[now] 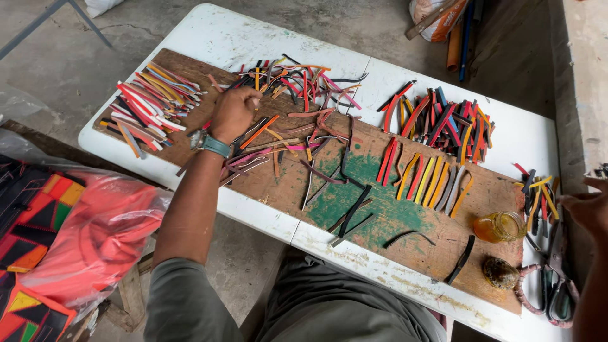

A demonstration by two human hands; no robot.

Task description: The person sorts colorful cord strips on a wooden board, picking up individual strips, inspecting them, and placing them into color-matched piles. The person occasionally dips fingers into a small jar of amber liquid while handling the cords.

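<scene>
1. Reaching toward the upper middle of the frame, the left hand (pixel 233 113) is curled into a loose fist, knuckles up, over a scattered heap of coloured strips (pixel 297 95); the fingertips are hidden beneath the hand, so I cannot tell whether they pinch a strip or only press on the pile. A watch with a teal band (pixel 209 143) sits on that wrist.
2. The heap lies on a worn wooden board (pixel 380 215) with patches of green paint, and the board rests on a white folding table (pixel 253 41).
3. At the upper left of the frame, a second bundle of strips (pixel 149 104) lies fanned at the board's end, just beside the hand.
4. Right of centre, a stacked pile of strips (pixel 443 120) sits above a neat row of yellow, red and grey strips (pixel 427 177) laid side by side.
5. The right hand (pixel 586 206) enters at the right edge, fingers loosely bent; it is cut off by the frame, and I cannot tell what it grips. It is near a small group of strips (pixel 538 193).
6. At the lower right, a small glass jar of amber liquid (pixel 500 226) stands on the board, with a round brownish lump (pixel 500 272) below it and scissors (pixel 554 285) beside.
7. At the lower left, a red plastic bag (pixel 95 234) sits by patchwork material.
</scene>
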